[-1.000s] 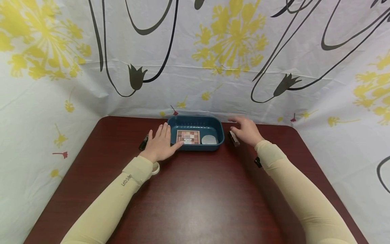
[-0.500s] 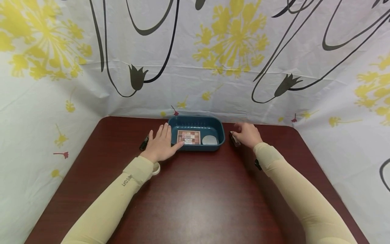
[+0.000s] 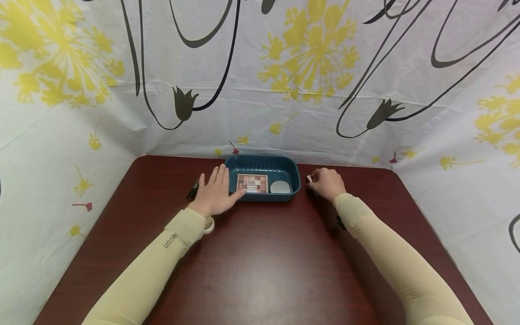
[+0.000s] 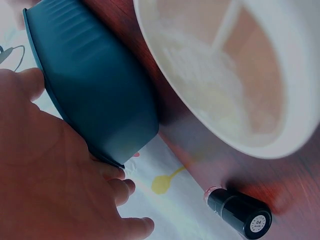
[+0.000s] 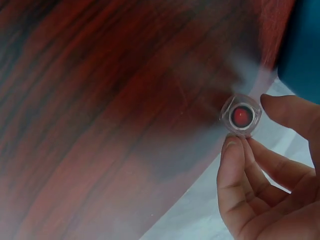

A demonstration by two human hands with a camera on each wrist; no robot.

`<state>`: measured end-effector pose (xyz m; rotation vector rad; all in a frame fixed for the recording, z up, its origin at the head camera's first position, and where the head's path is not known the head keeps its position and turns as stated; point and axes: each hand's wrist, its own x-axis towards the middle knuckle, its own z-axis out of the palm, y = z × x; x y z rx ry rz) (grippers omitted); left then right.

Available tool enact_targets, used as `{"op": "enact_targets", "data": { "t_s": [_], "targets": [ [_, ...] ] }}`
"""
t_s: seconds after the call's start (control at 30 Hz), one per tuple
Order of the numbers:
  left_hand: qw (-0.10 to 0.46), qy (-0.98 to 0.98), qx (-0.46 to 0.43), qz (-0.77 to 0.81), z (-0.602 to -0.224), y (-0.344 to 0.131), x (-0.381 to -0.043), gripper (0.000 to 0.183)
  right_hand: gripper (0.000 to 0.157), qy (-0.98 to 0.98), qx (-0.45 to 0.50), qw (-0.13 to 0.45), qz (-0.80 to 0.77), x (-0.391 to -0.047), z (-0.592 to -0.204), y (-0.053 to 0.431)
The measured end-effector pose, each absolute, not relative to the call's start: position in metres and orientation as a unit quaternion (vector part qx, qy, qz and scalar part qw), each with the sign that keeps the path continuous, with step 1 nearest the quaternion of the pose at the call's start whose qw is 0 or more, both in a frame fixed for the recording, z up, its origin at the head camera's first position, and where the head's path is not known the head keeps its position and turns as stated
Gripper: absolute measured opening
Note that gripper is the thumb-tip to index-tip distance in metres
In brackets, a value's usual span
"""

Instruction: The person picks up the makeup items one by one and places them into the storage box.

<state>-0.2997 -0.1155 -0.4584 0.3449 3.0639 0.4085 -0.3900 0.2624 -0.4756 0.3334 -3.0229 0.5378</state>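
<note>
My left hand (image 3: pixel 213 194) lies with straight, spread fingers against the left end of a blue-green plastic tray (image 3: pixel 264 197). In the left wrist view its thumb touches the tray's rim. Inside the tray are an eyeshadow palette (image 3: pixel 253 183) and a round pale disc (image 3: pixel 280 187). To the tray's right, my right hand (image 3: pixel 328 183) pinches a small clear-ended lip gloss tube (image 5: pixel 241 116) with a red core, between thumb and fingertips. Most of the tube is hidden in the head view.
A black lipstick (image 4: pixel 245 212) lies on the table left of the tray. Beneath the left wrist is a round white container (image 4: pixel 165 65). A small black item (image 3: pixel 340 222) of unclear kind shows under the right wrist. Patterned cloth (image 3: pixel 260 117) hangs behind the table.
My right hand has come down onto the lip gloss tube beside the tray, and its fingers have closed round it. The left hand stays at the tray.
</note>
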Motion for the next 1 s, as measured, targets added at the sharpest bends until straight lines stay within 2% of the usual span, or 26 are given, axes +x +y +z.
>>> {"op": "enact_targets", "data": {
  "t_s": [0.47, 1.0],
  "targets": [
    [0.016, 0.985, 0.107, 0.135, -0.456, -0.115, -0.298, 0.099, 0.028, -0.976, 0.1, 0.032, 0.193, -0.388, -0.477, 0.263],
    [0.024, 0.985, 0.108, 0.133, -0.459, -0.116, -0.3, 0.1, 0.028, -0.962, 0.116, 0.094, 0.228, -0.385, -0.456, 0.257]
  ]
}}
